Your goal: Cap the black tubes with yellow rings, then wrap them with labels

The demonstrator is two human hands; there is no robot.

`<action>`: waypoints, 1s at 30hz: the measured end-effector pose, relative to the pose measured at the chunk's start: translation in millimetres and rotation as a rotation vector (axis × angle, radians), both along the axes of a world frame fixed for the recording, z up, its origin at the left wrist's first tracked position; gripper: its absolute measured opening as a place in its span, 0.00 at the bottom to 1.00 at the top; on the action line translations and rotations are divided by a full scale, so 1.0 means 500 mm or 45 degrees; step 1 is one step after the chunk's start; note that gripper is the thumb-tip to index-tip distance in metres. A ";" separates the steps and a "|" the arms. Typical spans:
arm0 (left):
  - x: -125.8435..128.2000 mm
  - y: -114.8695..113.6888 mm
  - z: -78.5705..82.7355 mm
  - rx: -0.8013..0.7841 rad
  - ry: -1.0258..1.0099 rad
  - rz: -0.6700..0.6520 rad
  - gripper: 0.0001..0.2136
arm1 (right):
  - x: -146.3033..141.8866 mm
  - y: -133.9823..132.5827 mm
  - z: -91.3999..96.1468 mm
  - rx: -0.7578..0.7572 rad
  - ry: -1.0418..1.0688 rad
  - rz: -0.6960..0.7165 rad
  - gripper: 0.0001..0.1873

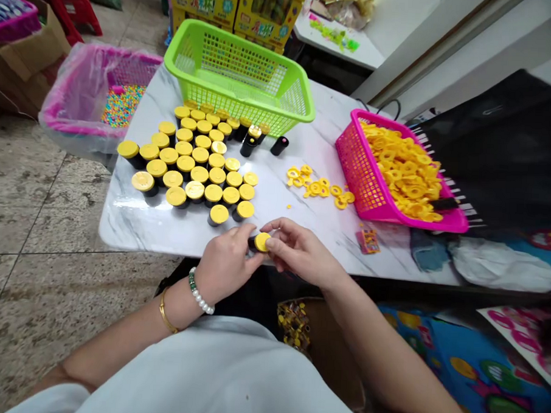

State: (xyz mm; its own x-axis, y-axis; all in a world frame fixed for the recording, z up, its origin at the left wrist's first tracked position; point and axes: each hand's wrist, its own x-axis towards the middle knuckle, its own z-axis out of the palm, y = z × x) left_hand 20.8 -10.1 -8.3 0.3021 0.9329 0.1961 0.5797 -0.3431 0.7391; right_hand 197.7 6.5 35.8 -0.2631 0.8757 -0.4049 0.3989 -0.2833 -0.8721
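Observation:
At the table's front edge my left hand (230, 254) is closed around a small black container with a yellow cap (262, 242). My right hand (298, 251) pinches the yellow cap from the other side, thumb on its rim. Beyond my left hand stand several black containers with yellow caps (199, 174), upright and close together. A black container without a yellow cap (279, 146) lies tilted at the back of the group. Several loose yellow caps (319, 187) are scattered on the table to the right of the group.
A green basket (240, 77) stands at the back. A pink basket (372, 186) full of yellow caps is at the right, near a small printed box (368, 241). Left of the table is a plastic-lined pink bin (74, 94) with colourful beads. The white table (164, 241) ends before my body.

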 end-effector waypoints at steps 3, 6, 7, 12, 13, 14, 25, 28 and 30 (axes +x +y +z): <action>-0.007 -0.006 -0.002 0.107 -0.078 -0.033 0.11 | -0.033 -0.031 -0.012 0.237 -0.123 -0.091 0.15; -0.009 -0.005 0.001 0.142 -0.056 -0.039 0.05 | -0.051 -0.068 -0.029 0.568 -0.319 -0.187 0.10; -0.008 -0.003 0.002 0.148 -0.034 -0.005 0.04 | -0.046 -0.082 -0.037 0.749 -0.385 -0.224 0.11; 0.005 0.002 0.001 0.187 0.049 0.138 0.10 | 0.060 -0.143 -0.086 1.601 -0.845 0.046 0.23; 0.007 0.001 0.000 0.192 0.059 0.145 0.11 | 0.087 -0.147 -0.093 1.587 -0.937 0.144 0.25; 0.009 -0.001 0.000 0.198 0.063 0.154 0.13 | 0.111 -0.147 -0.098 1.536 -1.008 0.241 0.26; 0.006 -0.021 -0.013 0.524 0.045 0.028 0.16 | 0.173 -0.059 -0.097 1.443 -1.127 0.729 0.35; 0.010 -0.024 -0.013 0.555 0.141 0.051 0.17 | 0.200 -0.041 -0.096 1.479 -1.163 0.777 0.39; 0.012 -0.023 -0.010 0.601 0.218 0.064 0.17 | 0.215 -0.030 -0.097 1.494 -1.195 0.778 0.47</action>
